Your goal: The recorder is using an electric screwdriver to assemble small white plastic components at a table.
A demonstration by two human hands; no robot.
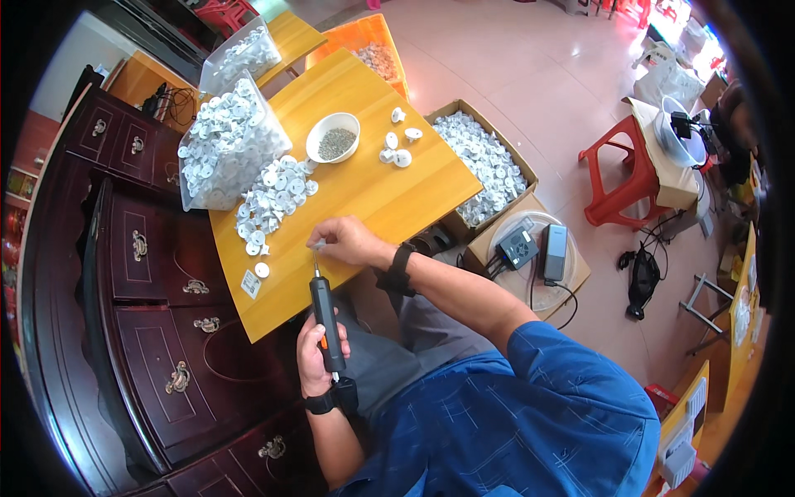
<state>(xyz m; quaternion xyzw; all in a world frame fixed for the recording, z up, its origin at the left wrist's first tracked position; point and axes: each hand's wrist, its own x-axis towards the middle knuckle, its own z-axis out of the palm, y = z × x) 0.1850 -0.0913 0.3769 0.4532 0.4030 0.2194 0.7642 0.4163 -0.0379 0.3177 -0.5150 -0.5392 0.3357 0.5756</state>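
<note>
1. Near the centre of the frame, the black, pen-shaped electric screwdriver (327, 323) with an orange button points upward, its thin metal bit (315, 267) at the near edge of the yellow wooden surface (422, 190).
2. The left hand (313, 352), at lower centre, has a firm grip: its fingers wrap around the screwdriver's lower body.
3. The right hand (348, 242), at the centre, reaches over the surface; its thumb and forefinger come close together at the tip of the bit. Whether this grip has hold of anything is too small to tell.
4. Just left of the right hand, left of centre, spreads a loose pile of white plastic discs with short stems (277, 190). One lone white disc (262, 270) lies below it, near a white rectangular label (251, 284).
5. Upper left, a translucent plastic tub (248, 178) stands heaped with similar white pieces.
6. At upper centre, a round white bowl (331, 120) holds small grey metal pieces (336, 144); to its right sits a small cluster of white stemmed discs (402, 157).
7. Right of the surface, an open brown cardboard box (448, 111) is full of white pieces.
8. Farther right stands a red plastic stool (617, 178).
</note>
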